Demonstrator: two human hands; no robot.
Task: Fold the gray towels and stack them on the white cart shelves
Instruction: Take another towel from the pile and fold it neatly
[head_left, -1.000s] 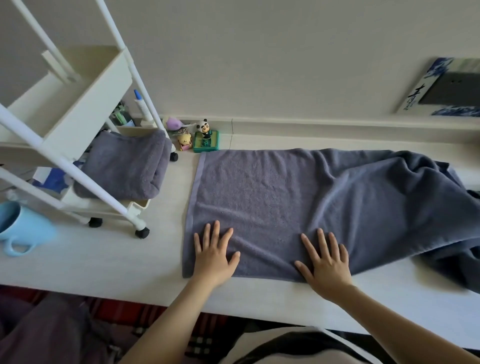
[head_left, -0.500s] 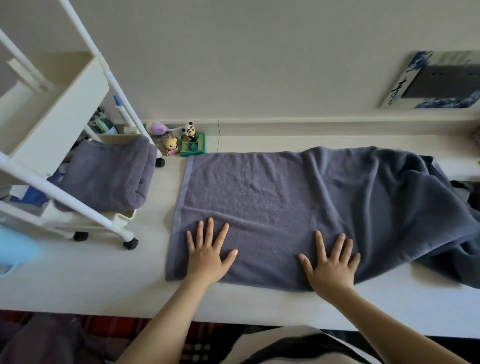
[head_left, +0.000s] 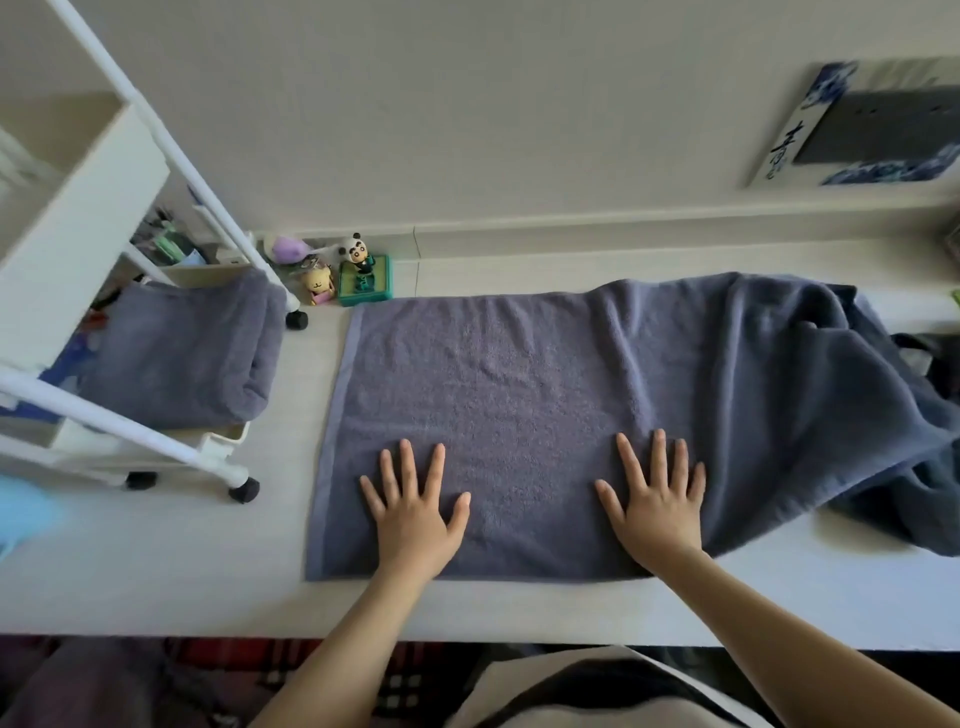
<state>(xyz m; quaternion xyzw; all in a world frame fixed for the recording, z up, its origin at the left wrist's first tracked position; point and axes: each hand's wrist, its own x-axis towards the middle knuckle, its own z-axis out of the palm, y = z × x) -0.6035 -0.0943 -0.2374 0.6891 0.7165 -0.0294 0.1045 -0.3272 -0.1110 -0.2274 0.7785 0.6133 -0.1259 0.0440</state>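
A gray towel (head_left: 545, 415) lies spread on the white table (head_left: 156, 571), its left part flat and its right part rumpled, spilling toward the table's right edge. The left hand (head_left: 413, 512) rests flat on the towel near its front-left corner, fingers straight and spread. The right hand (head_left: 657, 504) rests flat on the towel too, near the front edge, fingers straight and spread, just where the smooth part gives way to folds. The two hands are well apart, and neither grips the cloth.

To the left stands the white cart (head_left: 78, 208) on black casters. A folded towel (head_left: 182, 358) sits on its low shelf, its right side bulging over the shelf's rim. The shelf above it looks bare as far as can be seen.

Between the cart and the spread towel, at the wall, stand small toys: a panda figure (head_left: 357, 252) on a green box (head_left: 366, 286), a yellow figure (head_left: 318, 283) and a purple one (head_left: 288, 248). A blue object (head_left: 21, 514) shows blurred at the left edge. A blue-and-white picture (head_left: 862, 124) leans on the wall at the upper right.
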